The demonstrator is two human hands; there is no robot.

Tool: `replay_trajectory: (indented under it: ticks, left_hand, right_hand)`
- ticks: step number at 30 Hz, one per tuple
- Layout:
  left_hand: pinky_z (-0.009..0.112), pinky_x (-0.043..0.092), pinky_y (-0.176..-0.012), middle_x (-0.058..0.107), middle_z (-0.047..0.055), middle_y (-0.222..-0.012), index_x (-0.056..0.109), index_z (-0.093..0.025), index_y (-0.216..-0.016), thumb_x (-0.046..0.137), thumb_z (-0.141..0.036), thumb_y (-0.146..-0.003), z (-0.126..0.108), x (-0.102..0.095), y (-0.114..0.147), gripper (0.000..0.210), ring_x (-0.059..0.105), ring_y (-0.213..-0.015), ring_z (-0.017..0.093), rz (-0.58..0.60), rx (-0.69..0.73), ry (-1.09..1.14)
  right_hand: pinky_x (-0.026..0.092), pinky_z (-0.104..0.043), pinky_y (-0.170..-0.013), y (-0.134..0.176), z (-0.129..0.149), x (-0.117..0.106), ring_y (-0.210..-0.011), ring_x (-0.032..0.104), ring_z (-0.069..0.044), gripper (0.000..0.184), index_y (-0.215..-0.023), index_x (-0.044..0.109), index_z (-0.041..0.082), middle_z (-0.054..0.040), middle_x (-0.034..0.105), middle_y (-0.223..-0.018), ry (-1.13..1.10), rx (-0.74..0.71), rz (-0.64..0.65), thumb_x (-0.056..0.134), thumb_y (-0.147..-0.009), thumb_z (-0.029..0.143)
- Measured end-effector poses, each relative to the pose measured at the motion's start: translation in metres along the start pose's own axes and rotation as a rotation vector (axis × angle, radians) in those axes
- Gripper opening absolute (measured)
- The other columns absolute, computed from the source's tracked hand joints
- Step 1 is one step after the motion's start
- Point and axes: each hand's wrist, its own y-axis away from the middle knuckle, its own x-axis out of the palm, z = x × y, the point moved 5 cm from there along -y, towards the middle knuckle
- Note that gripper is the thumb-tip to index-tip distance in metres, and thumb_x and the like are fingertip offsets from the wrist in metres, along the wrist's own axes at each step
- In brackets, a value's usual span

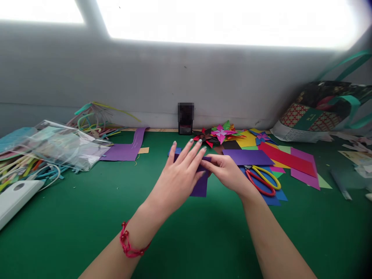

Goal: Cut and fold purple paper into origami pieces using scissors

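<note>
A folded piece of dark purple paper [199, 190] is between my two hands, just above or on the green tabletop. My left hand [178, 176] lies across it with fingers stretched out and covers much of it. At its right edge, my right hand [225, 170] pinches the paper between thumb and fingers. A bit of blue paper [175, 151] shows behind my left fingers. Just right of my right hand is a purple paper strip [248, 157]. Below that strip lie scissors [262, 169] with one yellow and one red handle, resting on blue sheets.
Folded paper flowers [221, 133] and coloured sheets [305, 170] lie at the back right, before a patterned bag [310, 116]. A black phone-like object [185, 118] leans on the wall. Leftward are purple paper [119, 152], a clear plastic bag [75, 145] and a white device [19, 199].
</note>
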Motion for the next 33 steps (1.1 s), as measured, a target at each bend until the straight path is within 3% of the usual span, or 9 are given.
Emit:
replay_trajectory:
  ticks: [6,11,14,17,24,33]
  left_hand:
    - [0.040,0.030,-0.101,0.051,0.008,-0.124,0.036,-0.019,-0.129,0.034,-0.031,-0.090,0.006,0.007,0.005,0.041,0.046,-0.115,0.019,0.132,0.011,0.123]
    - [0.031,0.044,-0.078,0.064,0.005,-0.099,0.049,-0.020,-0.115,0.029,-0.029,-0.091,0.021,0.002,0.007,0.032,0.058,-0.090,0.017,0.172,-0.064,0.207]
    - [0.024,0.041,-0.059,0.065,0.002,-0.084,0.055,-0.021,-0.100,0.028,-0.029,-0.092,0.026,-0.002,0.008,0.030,0.059,-0.072,0.014,0.187,-0.134,0.242]
    - [0.023,0.034,-0.051,0.063,-0.001,-0.072,0.056,-0.020,-0.089,0.031,-0.030,-0.091,0.027,-0.006,0.009,0.027,0.054,-0.058,0.011,0.171,-0.157,0.240]
    - [0.021,0.030,-0.050,0.062,-0.002,-0.071,0.057,-0.021,-0.088,0.033,-0.029,-0.090,0.029,-0.011,0.008,0.026,0.052,-0.058,0.010,0.111,-0.198,0.285]
    - [0.020,0.036,-0.055,0.064,-0.002,-0.074,0.060,-0.022,-0.090,0.036,-0.031,-0.090,0.031,-0.009,0.009,0.025,0.055,-0.061,0.010,0.094,-0.179,0.334]
  right_hand:
    - [0.041,-0.024,-0.057,0.002,-0.001,0.009,-0.067,0.054,-0.015,0.030,-0.082,0.065,0.016,-0.0026,0.063,-0.074,0.098,-0.023,0.090,0.043,-0.085,0.035]
    - [0.036,-0.022,-0.053,0.003,0.001,0.005,-0.060,0.049,-0.012,0.028,-0.080,0.066,0.018,-0.0002,0.059,-0.067,0.198,-0.047,0.076,0.046,-0.084,0.037]
    - [0.033,-0.022,-0.050,0.003,0.002,0.001,-0.058,0.045,-0.011,0.029,-0.078,0.065,0.016,0.0003,0.056,-0.064,0.189,-0.031,0.048,0.048,-0.083,0.039]
    - [0.034,-0.022,-0.052,0.003,0.003,0.000,-0.062,0.046,-0.012,0.029,-0.079,0.064,0.016,-0.0007,0.056,-0.068,0.113,-0.003,0.041,0.050,-0.081,0.041]
    - [0.027,-0.023,-0.047,0.004,0.006,-0.006,-0.054,0.037,-0.010,0.032,-0.064,0.056,0.015,0.0024,0.043,-0.058,0.063,0.008,-0.047,0.050,-0.081,0.042]
    - [0.035,-0.023,-0.056,0.003,0.004,-0.004,-0.064,0.046,-0.013,0.026,-0.078,0.063,0.015,-0.0012,0.055,-0.071,0.053,-0.037,0.000,0.049,-0.083,0.036]
